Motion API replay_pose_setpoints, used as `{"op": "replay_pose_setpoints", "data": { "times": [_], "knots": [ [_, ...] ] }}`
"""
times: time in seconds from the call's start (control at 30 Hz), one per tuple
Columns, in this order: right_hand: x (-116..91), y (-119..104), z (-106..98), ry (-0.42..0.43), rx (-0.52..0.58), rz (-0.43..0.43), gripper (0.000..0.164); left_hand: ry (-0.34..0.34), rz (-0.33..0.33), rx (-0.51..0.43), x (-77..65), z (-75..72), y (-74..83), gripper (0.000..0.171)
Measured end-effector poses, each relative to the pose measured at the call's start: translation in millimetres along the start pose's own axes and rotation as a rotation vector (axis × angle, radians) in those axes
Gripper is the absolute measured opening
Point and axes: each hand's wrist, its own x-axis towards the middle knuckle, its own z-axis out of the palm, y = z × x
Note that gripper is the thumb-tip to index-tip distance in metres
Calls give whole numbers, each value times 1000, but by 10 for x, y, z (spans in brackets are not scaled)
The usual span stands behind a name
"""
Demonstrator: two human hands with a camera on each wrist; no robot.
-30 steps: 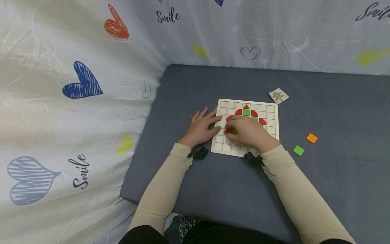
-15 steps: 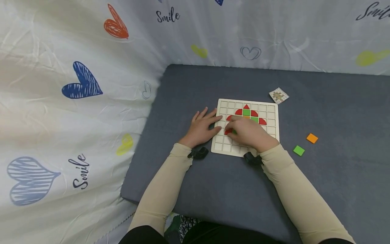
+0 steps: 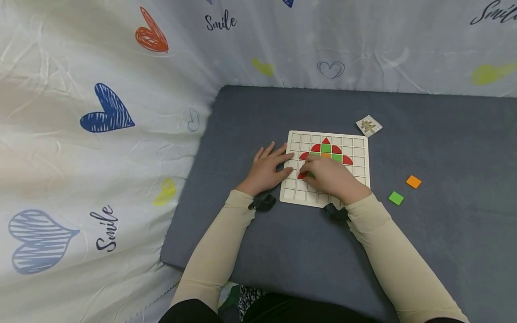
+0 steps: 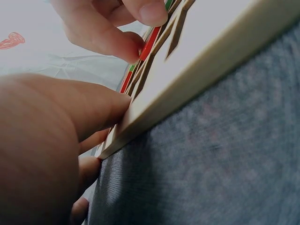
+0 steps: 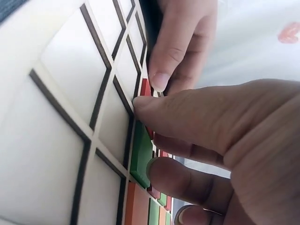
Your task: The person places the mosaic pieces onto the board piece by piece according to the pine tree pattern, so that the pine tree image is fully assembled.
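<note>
A pale wooden grid board lies on the grey table, with red, green and orange tiles in its cells. My left hand rests along the board's left side in the head view, fingers spread and thumb on the rim. Over the middle of the board, my right hand pinches a small red tile between thumb and finger. That red tile sits low in its cell in the left wrist view. Beside it a green tile shows in the right wrist view. Several tiles are partly hidden under my right hand.
A loose orange square and a green square lie to the right of the board. Behind its far right corner is a small patterned card. A white printed curtain borders the table at left and back.
The red tile under my right fingers stood tilted a second ago and now lies flatter in its cell. My right hand has shifted only slightly; the left has stayed in place.
</note>
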Motion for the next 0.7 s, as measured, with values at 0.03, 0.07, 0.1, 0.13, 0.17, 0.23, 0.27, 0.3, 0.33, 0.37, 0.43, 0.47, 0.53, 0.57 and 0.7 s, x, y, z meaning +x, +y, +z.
{"op": "replay_pose_setpoints", "data": {
  "times": [0.03, 0.07, 0.1, 0.13, 0.17, 0.23, 0.27, 0.3, 0.33, 0.37, 0.43, 0.47, 0.53, 0.57, 0.7],
  "knots": [
    [-9, -4, 0, 4, -1, 3, 20, 0, 0, -1, -1, 1, 0, 54],
    [-18, -7, -1, 8, -1, 7, 20, 1, -1, 0, -1, 1, -2, 54],
    [-29, -11, -3, 13, -1, 12, 20, 2, -1, 0, -2, 1, -1, 54],
    [-42, -13, -5, 19, -1, 16, 20, 3, -2, 0, -2, 1, -1, 54],
    [-56, -16, -7, 24, 1, 21, 20, 3, -2, -1, -2, 1, -1, 54],
    [-88, -23, -14, 33, 5, 28, 20, 4, -2, -1, -3, 3, -2, 54],
    [-105, -30, -21, 35, 8, 30, 20, 6, -1, -3, -3, 3, -2, 54],
    [-124, -35, -28, 38, 10, 30, 20, 7, -1, -5, -4, 3, -2, 54],
    [-144, -41, -37, 40, 11, 29, 19, 8, 0, -8, -4, 3, -3, 54],
    [-163, -47, -47, 41, 10, 27, 19, 9, -1, -11, -5, 4, -4, 54],
    [-203, -59, -73, 42, 16, 25, 20, 11, -1, -16, -5, 4, -4, 55],
    [-225, -61, -86, 42, 18, 29, 20, 12, -2, -18, -6, 5, -4, 55],
    [-268, -56, -112, 41, 17, 40, 22, 11, -5, -20, -4, 6, -3, 55],
    [-291, -50, -124, 41, 18, 48, 24, 10, -7, -20, -4, 7, -1, 55],
    [-383, -8, -161, 36, 14, 81, 29, 8, -14, -22, 0, 8, 6, 55]
  ]
}}
